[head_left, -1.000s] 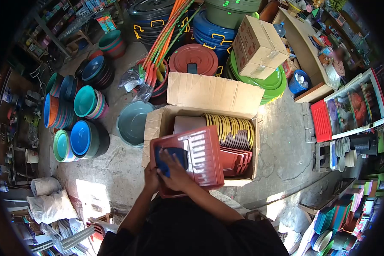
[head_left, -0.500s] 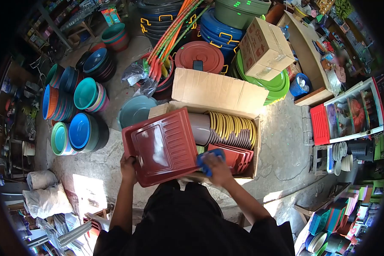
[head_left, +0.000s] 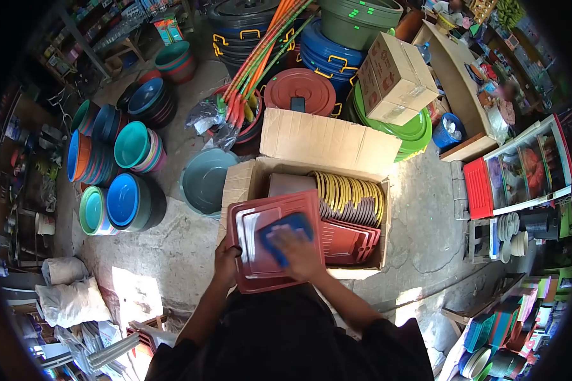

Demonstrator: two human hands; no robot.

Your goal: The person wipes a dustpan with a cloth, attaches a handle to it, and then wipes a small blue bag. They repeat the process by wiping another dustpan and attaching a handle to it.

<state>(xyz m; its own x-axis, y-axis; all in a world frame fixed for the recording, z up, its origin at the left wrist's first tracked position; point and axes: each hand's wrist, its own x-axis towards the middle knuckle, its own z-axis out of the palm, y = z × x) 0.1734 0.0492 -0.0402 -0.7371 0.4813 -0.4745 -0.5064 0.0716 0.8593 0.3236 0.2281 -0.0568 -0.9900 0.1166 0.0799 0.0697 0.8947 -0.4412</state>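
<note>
A dark red plastic tray (head_left: 251, 216) is tilted in front of my body, overlapping the near left part of an open cardboard box (head_left: 330, 136). My left hand (head_left: 225, 263) grips the tray by its left edge, fingers wrapped round it. Against the tray's face, my right hand (head_left: 297, 254) presses a blue cloth (head_left: 302, 223); hand and cloth are slightly blurred. Inside the box, more red trays (head_left: 353, 244) stand just right of my right hand. Behind them lies a row of nested brown containers with yellow rims (head_left: 349, 193).
Stacked basins (head_left: 124, 197) stand on the floor at left, and a grey basin (head_left: 206, 184) sits beside the box. Behind are lidded tubs (head_left: 299, 92), brooms or poles (head_left: 260, 60) and a closed carton (head_left: 397, 79). A glass-fronted case (head_left: 527, 165) is at right.
The red tray has shifted right and turned in my left hand. My right hand has moved left with the blue cloth, from the tray's right edge onto its face.
</note>
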